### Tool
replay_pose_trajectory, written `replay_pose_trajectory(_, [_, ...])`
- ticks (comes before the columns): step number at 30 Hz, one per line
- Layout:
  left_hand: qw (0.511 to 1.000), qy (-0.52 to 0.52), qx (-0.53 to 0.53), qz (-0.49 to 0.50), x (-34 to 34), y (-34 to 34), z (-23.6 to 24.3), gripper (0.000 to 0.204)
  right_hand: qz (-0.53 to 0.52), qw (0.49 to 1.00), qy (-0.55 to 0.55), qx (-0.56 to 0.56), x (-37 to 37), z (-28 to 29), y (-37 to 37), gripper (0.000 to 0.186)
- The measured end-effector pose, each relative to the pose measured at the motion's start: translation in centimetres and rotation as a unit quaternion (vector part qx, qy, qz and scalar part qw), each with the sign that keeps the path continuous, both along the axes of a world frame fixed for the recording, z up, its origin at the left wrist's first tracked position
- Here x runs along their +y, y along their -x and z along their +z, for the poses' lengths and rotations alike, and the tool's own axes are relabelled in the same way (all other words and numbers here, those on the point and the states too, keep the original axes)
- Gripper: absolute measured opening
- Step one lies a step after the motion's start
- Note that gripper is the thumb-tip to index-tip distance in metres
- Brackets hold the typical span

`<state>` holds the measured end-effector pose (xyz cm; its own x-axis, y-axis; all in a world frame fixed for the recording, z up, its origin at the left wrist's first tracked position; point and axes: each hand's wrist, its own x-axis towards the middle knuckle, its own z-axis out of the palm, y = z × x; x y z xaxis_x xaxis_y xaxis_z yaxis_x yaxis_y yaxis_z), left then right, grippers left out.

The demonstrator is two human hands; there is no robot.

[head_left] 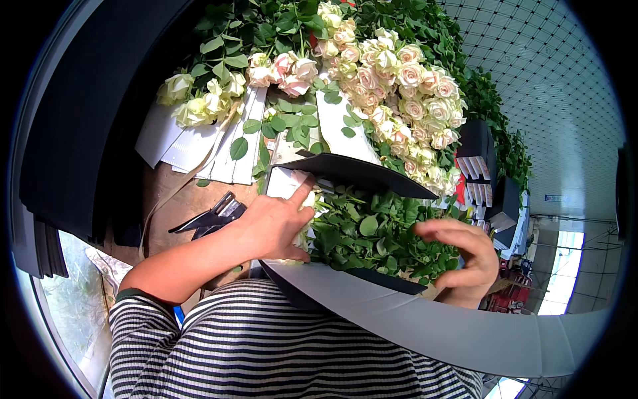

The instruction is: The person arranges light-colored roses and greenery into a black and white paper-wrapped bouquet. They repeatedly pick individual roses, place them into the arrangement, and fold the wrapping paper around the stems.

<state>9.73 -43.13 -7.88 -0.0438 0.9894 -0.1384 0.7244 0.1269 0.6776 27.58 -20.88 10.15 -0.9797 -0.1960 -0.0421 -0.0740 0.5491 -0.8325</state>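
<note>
My left hand presses on the flower heads of a bunch of pale roses that lies inside a folded wrapping sheet, black inside and white outside. Its index finger points up along the sheet's edge. My right hand curls around the leafy stem end of the bunch, fingers bent over the green leaves. The bunch lies across in front of me, heads to the left and stems to the right.
Black scissors or a stapler lie on the brown table left of my left hand. Behind are wrapped bunches of cream and pink roses, white ribbed sleeves and loose leaves. A dark panel stands at left.
</note>
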Motion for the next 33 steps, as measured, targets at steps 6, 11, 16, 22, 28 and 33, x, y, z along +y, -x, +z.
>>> replay_pose_trajectory(6, [0.995,-0.089,-0.038,0.023,-0.3,0.3,-1.3,0.060,0.095,0.994,-0.042,0.018,-1.0,4.1,-2.4,0.032])
replay_pose_trajectory(11, [0.940,-0.166,-0.291,0.061,-0.2,2.4,-4.4,0.043,-0.152,0.978,-0.124,0.063,-2.8,-1.4,1.9,0.019])
replay_pose_trajectory(16, [0.675,-0.079,-0.685,0.263,-0.6,2.5,-6.2,0.040,-0.131,0.965,-0.223,0.045,-3.6,-6.8,4.5,0.022])
replay_pose_trajectory(22, [0.888,-0.359,-0.142,0.251,-0.8,-1.4,-2.7,0.028,-0.357,0.919,-0.103,-0.130,-2.9,-12.5,2.8,0.020])
replay_pose_trajectory(28, [0.976,-0.178,0.107,0.061,1.9,-3.5,-3.0,0.060,-0.070,0.978,-0.180,-0.084,-0.4,-8.8,5.1,0.029])
replay_pose_trajectory(33, [0.987,-0.128,0.079,0.050,2.9,-2.8,-1.7,0.070,-0.162,0.972,-0.167,0.022,5.5,1.3,10.0,0.025])
